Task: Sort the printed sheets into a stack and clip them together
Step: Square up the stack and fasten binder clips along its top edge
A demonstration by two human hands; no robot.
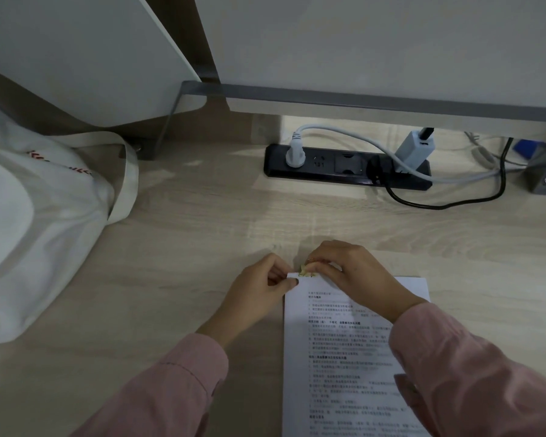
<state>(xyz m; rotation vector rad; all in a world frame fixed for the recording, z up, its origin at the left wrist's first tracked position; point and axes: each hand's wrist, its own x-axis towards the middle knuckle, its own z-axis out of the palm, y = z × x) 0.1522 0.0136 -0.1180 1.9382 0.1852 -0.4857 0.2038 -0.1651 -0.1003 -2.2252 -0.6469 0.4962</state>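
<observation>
— What's the setting from the head camera?

— A pale wooden desk [202, 216] under a shelf, a black power strip [347, 168] at the back and a white cloth bag [44, 216] slumped on the left.

— And the paper?

— The printed sheets [338, 357] lie flat near the front edge, already squared into a stack. The left hand [265, 288] pinches the top left corner, thumb on top. The right hand [350, 272] has its fingers pressed together on a small yellowish clip [304, 271] right at that top edge (it's tiny and part hidden, so I can't tell whether it already grips the paper).

— So which step?

— Clipping, I'd say; the sorting looks done. Next the clip needs sliding fully over every sheet while the left hand holds the corner aligned.
</observation>
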